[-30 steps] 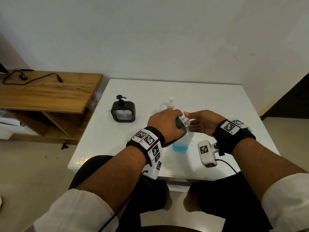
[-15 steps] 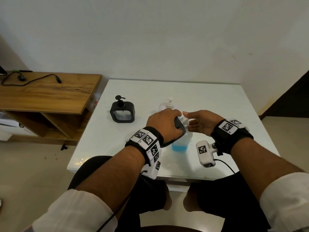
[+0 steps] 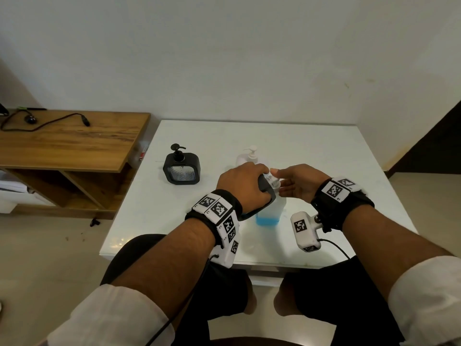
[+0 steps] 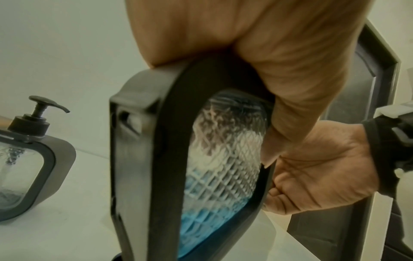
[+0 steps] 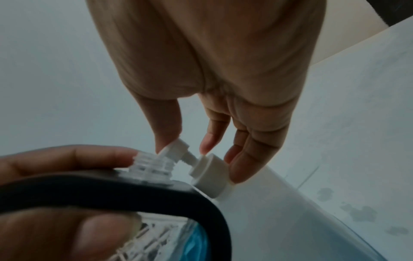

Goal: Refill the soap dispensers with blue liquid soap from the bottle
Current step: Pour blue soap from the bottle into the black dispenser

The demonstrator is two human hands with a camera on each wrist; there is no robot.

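My left hand grips a black-framed dispenser, tilted, its pump removed and its clear threaded neck open. A little blue soap lies at its low end. Right beside it on the table stands the clear soap bottle, blue liquid low inside. My right hand pinches that bottle's white pump: thumb on the pump head, fingers against the collar. The pump's spout sits at the dispenser's open neck.
A second black dispenser with its pump on stands at the left of the white table. A white pump bottle stands behind my left hand. A wooden shelf with a cable lies to the left.
My right thumb has shifted slightly left onto the pump head. The left hand and the tilted dispenser have held their place.
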